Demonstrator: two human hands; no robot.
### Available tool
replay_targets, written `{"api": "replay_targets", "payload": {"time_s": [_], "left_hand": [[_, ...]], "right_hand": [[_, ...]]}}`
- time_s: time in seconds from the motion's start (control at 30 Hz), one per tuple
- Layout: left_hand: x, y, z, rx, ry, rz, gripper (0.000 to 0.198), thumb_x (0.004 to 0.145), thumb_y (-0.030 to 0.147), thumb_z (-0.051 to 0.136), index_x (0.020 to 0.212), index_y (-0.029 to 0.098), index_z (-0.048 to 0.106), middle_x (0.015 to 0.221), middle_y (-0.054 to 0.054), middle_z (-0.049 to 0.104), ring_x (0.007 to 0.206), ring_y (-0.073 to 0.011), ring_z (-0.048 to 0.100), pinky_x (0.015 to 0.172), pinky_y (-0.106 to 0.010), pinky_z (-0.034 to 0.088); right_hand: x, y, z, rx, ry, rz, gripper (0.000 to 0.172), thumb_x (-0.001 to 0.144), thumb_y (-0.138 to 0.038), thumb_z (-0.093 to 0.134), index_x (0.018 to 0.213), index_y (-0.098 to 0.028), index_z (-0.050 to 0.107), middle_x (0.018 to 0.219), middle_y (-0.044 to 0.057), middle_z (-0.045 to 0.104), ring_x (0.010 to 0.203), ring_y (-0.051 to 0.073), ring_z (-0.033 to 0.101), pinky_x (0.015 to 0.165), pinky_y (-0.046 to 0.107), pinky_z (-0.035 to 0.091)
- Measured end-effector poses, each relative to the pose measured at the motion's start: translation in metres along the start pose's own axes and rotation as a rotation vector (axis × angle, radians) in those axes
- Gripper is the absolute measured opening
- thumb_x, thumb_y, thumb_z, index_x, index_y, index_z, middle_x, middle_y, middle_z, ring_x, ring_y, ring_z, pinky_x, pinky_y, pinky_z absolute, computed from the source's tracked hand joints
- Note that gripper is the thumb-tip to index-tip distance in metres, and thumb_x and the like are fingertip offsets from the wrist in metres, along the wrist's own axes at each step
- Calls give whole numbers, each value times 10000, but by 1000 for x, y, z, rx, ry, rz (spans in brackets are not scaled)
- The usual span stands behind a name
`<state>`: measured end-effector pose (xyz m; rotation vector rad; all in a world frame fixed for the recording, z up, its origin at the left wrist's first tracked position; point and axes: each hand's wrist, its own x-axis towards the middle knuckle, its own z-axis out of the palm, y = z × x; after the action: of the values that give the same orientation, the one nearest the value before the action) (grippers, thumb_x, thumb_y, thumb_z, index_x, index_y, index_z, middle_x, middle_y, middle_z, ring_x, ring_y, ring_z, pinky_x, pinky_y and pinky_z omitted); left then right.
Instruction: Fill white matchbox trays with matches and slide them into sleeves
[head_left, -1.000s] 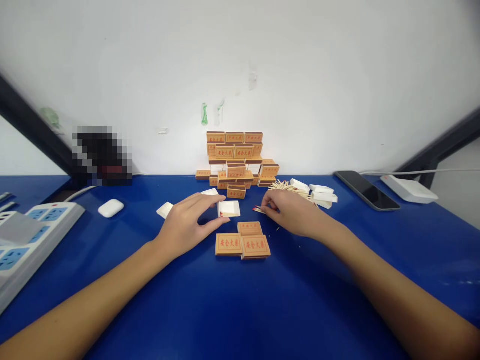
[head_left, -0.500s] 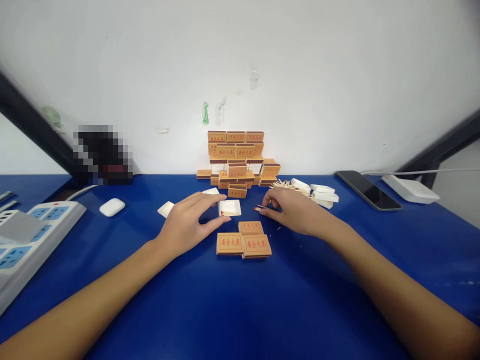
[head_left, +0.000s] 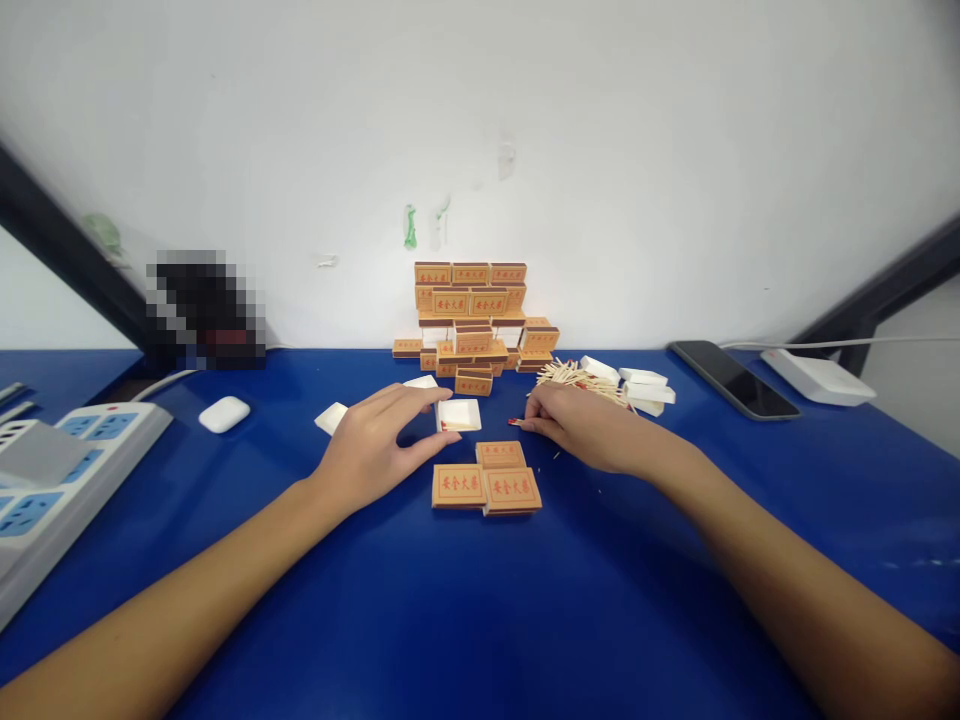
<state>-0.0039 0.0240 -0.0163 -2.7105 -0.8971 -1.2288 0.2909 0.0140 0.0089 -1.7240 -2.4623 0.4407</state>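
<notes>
My left hand (head_left: 373,445) rests on the blue table (head_left: 480,600), its thumb and fingers closed round the left side of a small white matchbox tray (head_left: 460,414). A few red-tipped matches lie in the tray's left end. To the right of the tray, my right hand (head_left: 581,425) pinches a small bundle of red-tipped matches (head_left: 516,422), heads pointing left. Three orange matchboxes (head_left: 487,480) lie flat just in front of the tray. Behind my right hand lies a loose pile of matches (head_left: 570,373).
A stack of orange matchboxes (head_left: 472,315) stands against the white wall. Empty white trays (head_left: 645,390) lie right of the match pile, two more (head_left: 330,418) lie at the left. A white earbud case (head_left: 223,413), a power strip (head_left: 52,470), a phone (head_left: 731,378) and a white box (head_left: 817,378) lie around.
My right hand has shifted slightly with the matches it pinches, staying just right of the tray. My left hand has kept hold of the tray.
</notes>
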Motion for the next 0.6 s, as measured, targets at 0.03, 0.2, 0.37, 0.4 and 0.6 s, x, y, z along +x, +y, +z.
{"api": "replay_targets", "payload": {"time_s": [0.03,0.2,0.37,0.4,0.6], "left_hand": [[0,0,0,1,0,1,392,955,377,761,1293,195,681,1101,-87,793,1001,-226,765,926,-395,643],[0,0,1,-1,6,8,389,955,378,761,1286,192,677,1099,-86,791,996,-222,765,903,-379,646],[0,0,1,-1,12,10,393,951,378,764,1283,184,680,1102,-91,790,1003,-228,768,911,-381,646],[0,1,1,-2,11,6,388,953,380,761,1282,190,682,1105,-89,790,1004,-229,769,913,-384,646],[0,2,-1,-2,5,-3,379,950,376,763,1273,191,689,1102,-92,792,1007,-234,770,916,-392,648]], "right_hand": [[0,0,0,-1,2,-3,210,1039,-345,523,898,-210,599,903,71,713,779,205,624,680,327,411],[2,1,0,-5,13,-8,178,1027,-329,561,913,-208,624,895,60,706,787,201,619,679,318,403],[2,2,4,-43,3,-12,258,1057,-383,516,905,-203,622,909,75,726,794,217,648,691,328,420],[2,2,5,-50,-4,-18,283,1067,-397,495,903,-200,617,923,86,731,800,221,652,699,333,427],[-1,4,5,-25,-20,-31,294,1082,-399,442,918,-202,585,987,111,727,849,238,665,744,349,453]]}}
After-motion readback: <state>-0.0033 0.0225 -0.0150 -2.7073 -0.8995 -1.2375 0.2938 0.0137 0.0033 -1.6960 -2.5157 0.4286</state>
